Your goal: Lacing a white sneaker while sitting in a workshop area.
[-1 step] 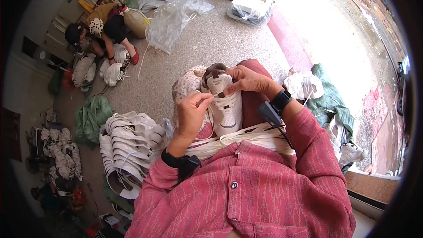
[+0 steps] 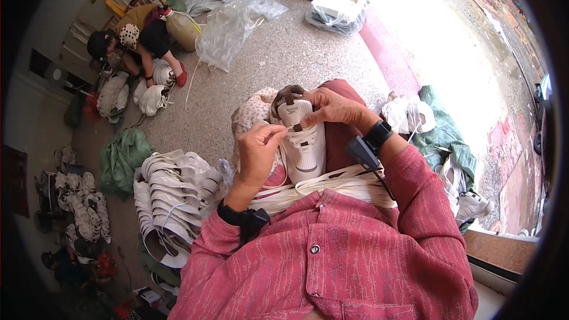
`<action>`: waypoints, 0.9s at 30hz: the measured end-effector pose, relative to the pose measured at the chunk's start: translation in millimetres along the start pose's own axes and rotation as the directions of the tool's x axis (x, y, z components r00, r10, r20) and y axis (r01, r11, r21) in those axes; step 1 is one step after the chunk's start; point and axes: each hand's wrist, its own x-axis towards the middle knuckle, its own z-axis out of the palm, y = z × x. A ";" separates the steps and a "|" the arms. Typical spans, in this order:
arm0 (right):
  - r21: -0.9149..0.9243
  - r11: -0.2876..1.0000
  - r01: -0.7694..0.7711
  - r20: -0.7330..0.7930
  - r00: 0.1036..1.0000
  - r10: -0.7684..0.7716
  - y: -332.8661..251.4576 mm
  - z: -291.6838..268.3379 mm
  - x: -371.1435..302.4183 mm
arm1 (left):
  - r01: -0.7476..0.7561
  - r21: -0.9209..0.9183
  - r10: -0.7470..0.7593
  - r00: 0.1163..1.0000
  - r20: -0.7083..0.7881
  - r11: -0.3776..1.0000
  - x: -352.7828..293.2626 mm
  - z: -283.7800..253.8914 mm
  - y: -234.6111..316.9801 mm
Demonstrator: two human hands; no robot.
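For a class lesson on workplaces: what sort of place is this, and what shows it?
Probably a small shoe workshop: a white shoe being handled on the lap, a heap of pale shoe uppers to the left, and another person bent over white bundles.

Clear plastic sheeting (image 2: 228, 38) lies on the floor (image 2: 302, 53) near a jug (image 2: 184, 31).

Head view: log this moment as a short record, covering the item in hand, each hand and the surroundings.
item: white shoe, toe toward the red-pink shirt
left hand: fingertips pinched, apparently on a white lace
right hand: gripping the shoe, thumb on its tongue
lap: bundle of white laces
left side: stacked white uppers, green sack
right side: white shoes, green sheeting
beyond: co-worker bent over white footwear; clear plastic
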 end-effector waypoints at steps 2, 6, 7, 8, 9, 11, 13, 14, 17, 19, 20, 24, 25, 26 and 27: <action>0.036 0.999 0.014 0.015 1.000 -0.015 3.0 -0.6 0.8 | -0.051 0.048 0.051 0.999 -0.007 0.998 0.1 0.8 0.7; 0.045 0.998 0.033 0.009 0.999 -0.033 4.6 -0.3 0.9 | -0.133 0.134 0.132 0.991 0.016 0.982 -0.6 0.8 1.2; 0.027 0.999 0.027 0.013 1.000 -0.027 4.4 -0.9 1.2 | -0.130 0.140 0.130 0.991 0.010 0.982 -1.1 1.7 1.4; 0.010 1.000 0.021 0.017 1.000 -0.021 4.4 -1.2 1.2 | -0.127 0.147 0.128 0.992 0.005 0.981 -1.5 2.6 1.6; 0.010 1.000 0.020 0.017 1.000 -0.020 3.9 -0.1 1.3 | -0.126 0.146 0.127 0.992 0.004 0.981 -1.3 3.1 1.3; 0.075 0.996 0.049 -0.021 0.999 -0.047 3.2 2.5 1.4 | -0.113 0.160 0.114 0.993 0.009 0.981 0.7 4.8 -0.2; 0.071 0.996 0.050 -0.022 0.999 -0.048 4.0 2.1 0.7 | -0.059 0.076 0.056 0.998 0.034 0.995 2.6 8.2 -2.4; 0.068 0.996 0.051 -0.023 0.999 -0.050 4.4 1.7 0.4 | -0.001 -0.006 0.002 0.998 0.063 1.000 3.2 10.2 -4.3; 0.097 0.995 0.008 0.060 0.998 -0.014 4.2 -1.8 2.5 | 0.100 -0.185 -0.086 0.993 0.083 0.978 1.7 17.0 -19.1; 0.082 0.997 -0.010 0.091 0.996 0.003 3.0 -7.2 3.6 | 0.150 -0.239 -0.128 0.986 0.107 0.959 1.4 19.3 -22.7; 0.066 0.997 -0.026 0.124 0.992 0.018 2.4 -8.9 3.8 | 0.200 -0.288 -0.168 0.977 0.130 0.936 1.0 19.8 -24.1; -0.057 0.998 0.006 0.095 0.996 -0.001 -1.4 -8.9 5.9 | 0.277 -0.390 -0.223 0.958 0.180 0.878 -0.7 17.8 -19.3; -0.089 0.996 0.021 0.076 0.997 -0.015 -4.4 -7.8 5.0 | 0.214 -0.322 -0.178 0.974 0.138 0.922 -1.1 16.9 -11.4; -0.121 0.992 0.037 0.058 0.998 -0.030 -5.9 -6.7 4.2 | 0.151 -0.248 -0.129 0.987 0.100 0.957 -1.7 17.8 -6.8; -0.124 0.992 0.036 0.060 0.998 -0.029 -6.0 -5.5 4.0 | 0.150 -0.250 -0.130 0.987 0.097 0.957 -2.9 20.4 -5.8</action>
